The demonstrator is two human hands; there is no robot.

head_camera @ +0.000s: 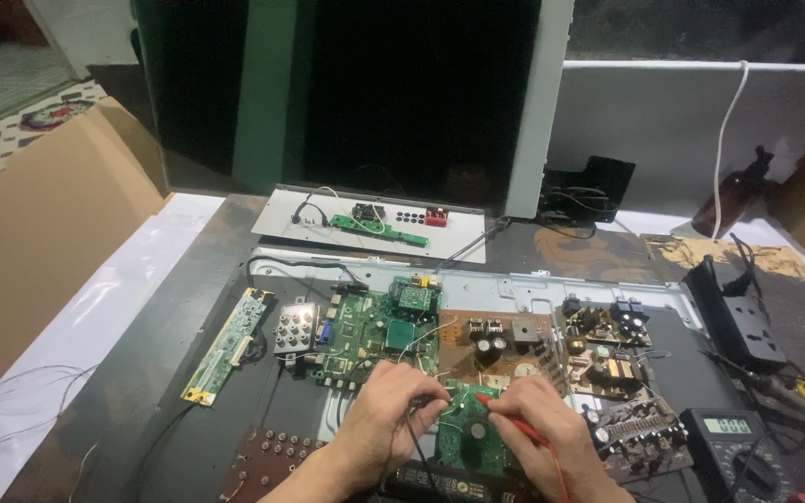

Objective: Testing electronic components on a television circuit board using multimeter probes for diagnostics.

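While both forearms come in from the bottom edge and angle toward each other, the left hand (391, 414) sits knuckles-up over the small green circuit board (466, 430), wrist bent slightly inward. Its grip is closed to a pinch: the fingers curl in tight around a thin black probe (418, 445) whose lead runs down toward the wrist, the tip lost among the fingertips at the board's left edge. The right hand (540, 424) mirrors it, knuckles up, fingers folded close around a red probe (511, 419), pen-fashion, with the red tip touching the upper part of the same board and the red lead trailing back along the hand. Neither grip shows any open gap.

The small green board lies near the front edge of the desk (188, 317), between the two hands, resting over a large metal chassis (533, 291). Just behind it are a bigger green main board (375, 331) and a brown power board (505, 340) (capacitors and coils stand on it). A long narrow green strip board (228, 345) lies well to the left. A black multimeter (733, 447) sits at the lower right, near the right hand, and a black power strip (738, 317) lies beyond it.
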